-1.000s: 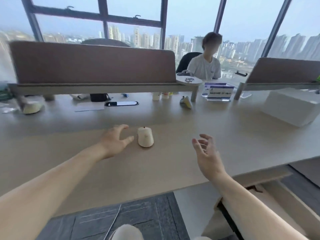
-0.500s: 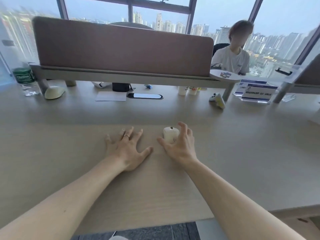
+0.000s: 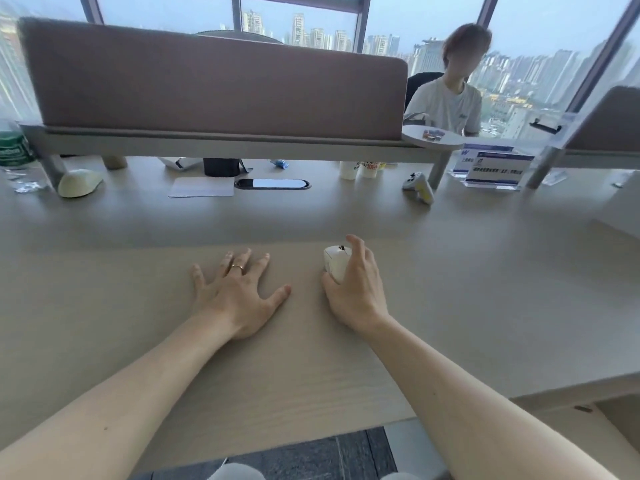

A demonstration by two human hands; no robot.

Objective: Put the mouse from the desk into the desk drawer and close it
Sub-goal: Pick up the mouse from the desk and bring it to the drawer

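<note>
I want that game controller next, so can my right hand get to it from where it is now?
Probably not yet: the right hand is wrapped around the white mouse, so it isn't free. The path itself looks open, bare desk up to the game controller, though it's a far stretch.

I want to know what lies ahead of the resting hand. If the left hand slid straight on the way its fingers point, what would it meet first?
The left hand lies flat, fingers pointing away and slightly right. Bare desk lies ahead; the first thing is probably the black oval slot, though depth is hard to judge.
</note>
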